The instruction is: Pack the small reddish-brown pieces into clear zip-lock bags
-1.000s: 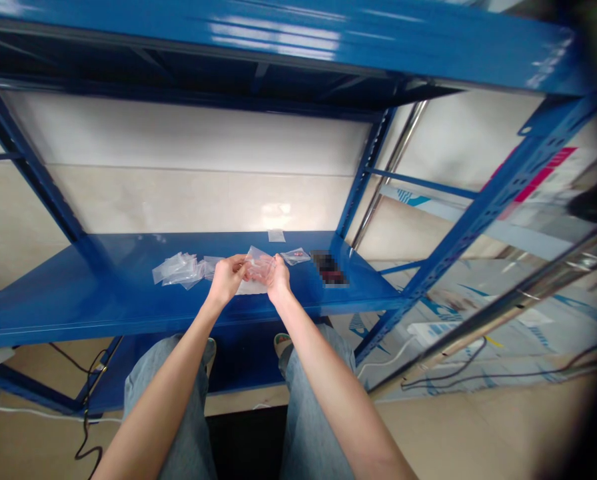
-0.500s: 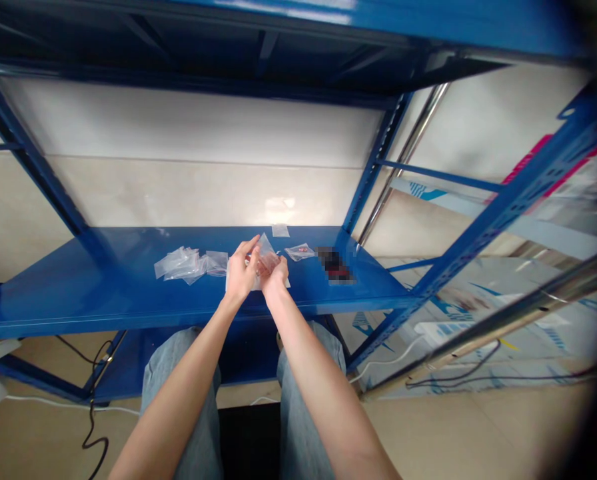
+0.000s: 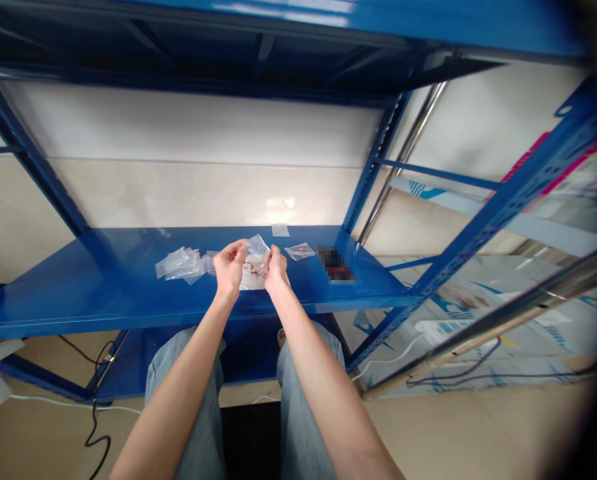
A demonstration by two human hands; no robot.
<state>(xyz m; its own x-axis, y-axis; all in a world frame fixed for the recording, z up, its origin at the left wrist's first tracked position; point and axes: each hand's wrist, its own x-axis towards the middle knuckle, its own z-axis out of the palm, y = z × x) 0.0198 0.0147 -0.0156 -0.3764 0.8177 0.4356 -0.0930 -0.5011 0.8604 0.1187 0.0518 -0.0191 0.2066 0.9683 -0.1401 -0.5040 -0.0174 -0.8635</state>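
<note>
— What's beneath your hands?
— A blue shelf. My left hand and right hand hover over it, close together.
— And the bags?
— A pile of clear bags lies just left of my left hand. Both hands pinch one small clear bag between them.

- left grip and right grip both pinch 1 small clear bag, held just above the blue shelf
- bag contents look reddish-brown, too small to tell
- pile of clear bags lies on the shelf, just left of left grip
- 1 flat bag with red bit right of right grip
- white slip behind it, near the wall
- blurred dark item further right on the shelf
- black cable on the floor, lower left
</note>
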